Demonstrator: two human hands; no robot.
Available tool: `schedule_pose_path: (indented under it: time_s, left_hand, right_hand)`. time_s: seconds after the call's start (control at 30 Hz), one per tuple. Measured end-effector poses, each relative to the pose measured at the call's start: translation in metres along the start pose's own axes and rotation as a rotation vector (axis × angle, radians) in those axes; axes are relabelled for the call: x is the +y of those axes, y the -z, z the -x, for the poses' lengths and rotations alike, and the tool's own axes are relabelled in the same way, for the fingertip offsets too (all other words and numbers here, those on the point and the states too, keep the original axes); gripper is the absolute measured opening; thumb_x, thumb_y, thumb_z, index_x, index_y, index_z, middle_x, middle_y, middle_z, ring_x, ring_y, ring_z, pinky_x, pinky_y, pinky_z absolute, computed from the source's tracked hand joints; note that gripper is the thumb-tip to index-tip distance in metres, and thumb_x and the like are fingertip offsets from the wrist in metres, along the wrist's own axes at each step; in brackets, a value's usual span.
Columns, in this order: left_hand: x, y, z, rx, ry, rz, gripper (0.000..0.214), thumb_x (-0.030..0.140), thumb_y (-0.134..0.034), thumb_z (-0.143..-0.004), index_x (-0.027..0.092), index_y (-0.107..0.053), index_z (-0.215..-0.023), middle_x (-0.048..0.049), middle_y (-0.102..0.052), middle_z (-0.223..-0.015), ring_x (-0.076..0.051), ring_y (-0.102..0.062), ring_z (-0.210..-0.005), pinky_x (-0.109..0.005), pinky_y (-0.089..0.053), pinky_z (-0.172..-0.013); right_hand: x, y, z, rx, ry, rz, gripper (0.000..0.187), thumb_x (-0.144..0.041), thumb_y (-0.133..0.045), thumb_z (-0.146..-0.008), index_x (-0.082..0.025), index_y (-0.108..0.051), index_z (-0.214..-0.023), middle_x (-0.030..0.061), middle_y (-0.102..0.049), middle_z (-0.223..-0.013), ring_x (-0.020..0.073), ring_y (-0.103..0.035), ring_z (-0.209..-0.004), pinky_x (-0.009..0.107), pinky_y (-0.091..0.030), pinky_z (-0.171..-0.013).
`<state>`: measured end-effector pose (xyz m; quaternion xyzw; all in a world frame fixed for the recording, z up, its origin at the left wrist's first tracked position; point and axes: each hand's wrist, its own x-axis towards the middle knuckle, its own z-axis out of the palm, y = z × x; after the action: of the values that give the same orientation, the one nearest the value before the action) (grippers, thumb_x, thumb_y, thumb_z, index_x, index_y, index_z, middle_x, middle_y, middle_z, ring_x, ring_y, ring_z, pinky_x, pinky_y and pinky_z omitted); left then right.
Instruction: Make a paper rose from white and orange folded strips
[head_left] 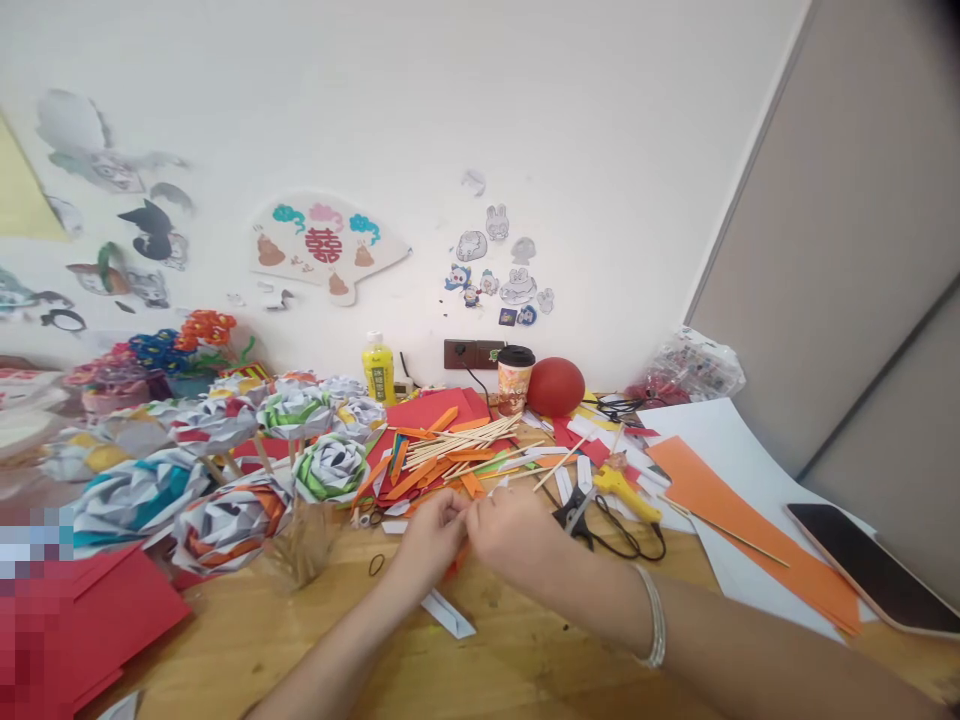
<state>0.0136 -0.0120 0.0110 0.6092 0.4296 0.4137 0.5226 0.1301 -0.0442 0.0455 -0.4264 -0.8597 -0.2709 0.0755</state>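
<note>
My left hand (431, 540) and my right hand (514, 535) meet over the wooden table (247, 640), fingertips pinched together on a small orange paper piece (455, 565) that shows just beneath them. A silver bracelet (654, 630) circles my right wrist. A folded white paper strip (448, 613) lies under my left wrist. Just beyond the hands lies a pile of wooden skewers (461, 440) on orange and red paper strips (420, 470).
Paper roses on sticks (225, 480) fill the left. Red paper sheets (112, 610) lie at the near left. Black scissors (574, 508), a yellow glue gun (626, 490), an orange sheet (750, 540) and a phone (870, 565) lie right. A yellow bottle (379, 368), a cup (515, 378) and a red ball (556, 386) stand by the wall.
</note>
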Motion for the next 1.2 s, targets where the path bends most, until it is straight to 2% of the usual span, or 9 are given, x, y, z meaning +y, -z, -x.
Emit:
schedule_pose_path:
  time_s: [0.13,0.33,0.47,0.6,0.77,0.87,0.93,1.1,1.2]
  left_hand:
    - [0.001,-0.006,0.005,0.039,-0.002,0.121,0.029,0.041,-0.060,-0.061,0.018,-0.043,-0.058,0.0097,-0.041,-0.039,-0.005,-0.032,-0.033,-0.018,-0.023,-0.037]
    - [0.004,-0.009,0.010,-0.049,-0.041,0.330,0.032,0.043,-0.063,-0.062,0.016,-0.045,-0.062,0.0050,-0.053,-0.047,-0.003,-0.034,-0.032,-0.017,-0.023,-0.035]
    - [0.005,-0.005,0.010,-0.211,0.006,0.467,0.031,0.039,-0.063,-0.066,0.016,-0.044,-0.064,0.0034,-0.055,-0.052,-0.002,-0.031,-0.033,-0.015,-0.020,-0.033]
    - [0.004,0.000,0.011,-0.388,0.153,0.575,0.027,0.035,-0.060,-0.072,0.017,-0.041,-0.066,0.0060,-0.048,-0.050,0.000,-0.025,-0.033,-0.012,-0.013,-0.033]
    - [0.002,0.006,0.014,-0.582,0.312,0.683,0.022,0.031,-0.054,-0.077,0.019,-0.038,-0.069,0.0095,-0.038,-0.046,0.000,-0.016,-0.031,-0.012,-0.009,-0.031]
    - [-0.001,0.004,0.013,-0.670,0.342,0.639,0.017,0.033,-0.050,-0.079,0.019,-0.042,-0.074,0.0094,-0.038,-0.044,-0.001,-0.014,-0.029,-0.014,-0.008,-0.031]
    - [-0.003,0.000,0.012,-0.576,0.248,0.536,0.023,0.040,-0.048,-0.078,0.019,-0.044,-0.072,0.0068,-0.042,-0.046,-0.003,-0.021,-0.030,-0.016,-0.014,-0.031]
    - [-0.005,-0.009,0.009,-0.069,-0.184,0.060,0.032,0.049,-0.054,-0.071,0.017,-0.052,-0.068,0.0024,-0.047,-0.058,-0.011,-0.044,-0.056,-0.021,-0.034,-0.050]
    - [-0.006,-0.012,0.010,-0.053,-0.223,-0.025,0.037,0.052,-0.049,-0.072,0.017,-0.050,-0.062,0.0032,-0.043,-0.054,-0.012,-0.042,-0.054,-0.022,-0.033,-0.051]
  right_hand:
    - [-0.013,-0.017,0.030,0.204,-0.190,-0.051,0.020,-0.007,-0.037,-0.078,-0.012,-0.055,-0.071,0.0070,-0.057,-0.058,0.0176,-0.053,-0.054,0.026,-0.031,-0.050]
    - [-0.001,-0.028,0.042,0.196,-0.510,-0.963,0.026,-0.024,-0.037,-0.085,-0.016,-0.058,-0.072,-0.0003,-0.055,-0.056,0.0105,-0.048,-0.051,0.020,-0.032,-0.050]
    - [0.014,-0.035,0.044,0.018,-0.488,-1.525,0.032,-0.038,-0.041,-0.083,-0.013,-0.060,-0.077,-0.0043,-0.045,-0.044,0.0074,-0.038,-0.038,0.019,-0.030,-0.041]
    - [0.022,-0.036,0.047,0.040,-0.448,-1.591,0.028,-0.039,-0.048,-0.081,-0.013,-0.057,-0.078,-0.0058,-0.043,-0.048,0.0057,-0.038,-0.041,0.017,-0.030,-0.042]
    - [0.023,-0.037,0.045,-0.023,-0.347,-1.815,0.046,-0.044,-0.052,-0.078,-0.015,-0.042,-0.113,-0.0080,-0.043,-0.050,0.0055,-0.038,-0.040,0.016,-0.027,-0.039]
    - [0.022,-0.038,0.042,0.001,-0.340,-1.910,0.046,-0.045,-0.060,-0.072,-0.014,-0.050,-0.105,-0.0060,-0.045,-0.056,0.0044,-0.037,-0.043,0.017,-0.028,-0.041]
    - [0.020,-0.039,0.039,0.063,-0.391,-1.898,0.037,-0.043,-0.062,-0.070,-0.013,-0.055,-0.091,-0.0050,-0.045,-0.058,0.0042,-0.036,-0.044,0.017,-0.027,-0.041]
    - [0.012,-0.042,0.032,0.247,-0.595,-1.855,0.032,-0.043,-0.061,-0.071,-0.016,-0.052,-0.083,-0.0057,-0.046,-0.056,0.0044,-0.035,-0.042,0.017,-0.026,-0.041]
    - [0.012,-0.043,0.030,0.237,-0.575,-1.911,0.031,-0.044,-0.059,-0.071,-0.016,-0.053,-0.081,-0.0067,-0.044,-0.049,0.0057,-0.036,-0.040,0.018,-0.027,-0.041]
